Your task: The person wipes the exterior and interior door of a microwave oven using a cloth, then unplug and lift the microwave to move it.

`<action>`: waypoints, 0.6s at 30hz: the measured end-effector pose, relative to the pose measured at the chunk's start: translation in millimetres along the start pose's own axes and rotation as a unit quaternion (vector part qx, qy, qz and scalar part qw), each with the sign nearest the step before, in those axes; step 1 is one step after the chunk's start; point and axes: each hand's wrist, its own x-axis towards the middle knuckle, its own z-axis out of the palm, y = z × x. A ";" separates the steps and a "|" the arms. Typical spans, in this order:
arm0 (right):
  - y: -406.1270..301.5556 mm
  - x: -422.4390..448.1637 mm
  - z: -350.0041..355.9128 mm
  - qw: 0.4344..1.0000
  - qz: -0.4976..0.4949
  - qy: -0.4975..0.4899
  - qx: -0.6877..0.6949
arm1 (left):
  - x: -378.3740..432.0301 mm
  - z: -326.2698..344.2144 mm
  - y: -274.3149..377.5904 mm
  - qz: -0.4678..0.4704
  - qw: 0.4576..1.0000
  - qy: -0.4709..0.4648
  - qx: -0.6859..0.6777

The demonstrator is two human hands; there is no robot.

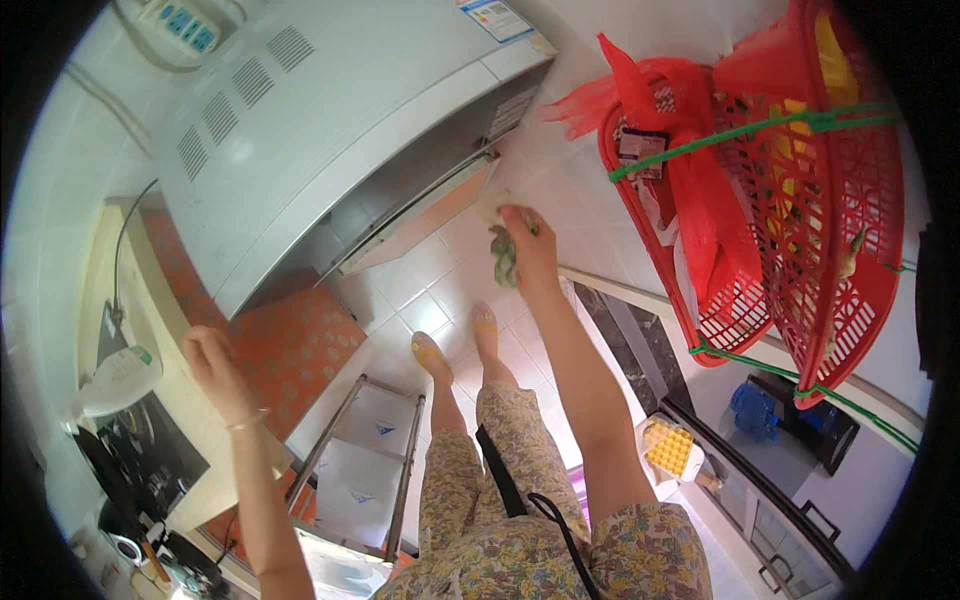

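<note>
My right hand grips a crumpled green and whitish cloth, slightly blurred, beside the white wall. To its left is a large pale range hood with slotted vents. A flat panel along the hood's lower edge hangs at an angle and reflects orange. Over the cream counter edge, my left hand has curled fingers with nothing visible in them. Nearest to it is a white bottle with a green label.
Red plastic baskets holding red netting hang from green cords at the right. A metal-framed rack stands by my legs. Lower right are a yellow egg tray and a dark-framed glass door. A power strip is at upper left.
</note>
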 end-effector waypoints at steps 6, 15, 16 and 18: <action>32.3 -96.0 19.7 0.984 0.131 -0.097 -0.069 | -119.3 71.3 24.1 -0.127 0.953 -0.249 -0.118; 10.4 -189.7 47.1 0.950 0.215 -0.203 -0.101 | -188.8 55.9 -11.9 -0.298 0.907 -0.147 -0.258; 2.5 -198.2 49.3 0.936 0.215 -0.225 -0.162 | -196.1 47.3 -16.6 -0.302 0.907 -0.134 -0.263; -19.0 -216.0 54.5 0.899 0.253 -0.251 -0.254 | -214.0 31.0 -17.9 -0.312 0.908 -0.101 -0.262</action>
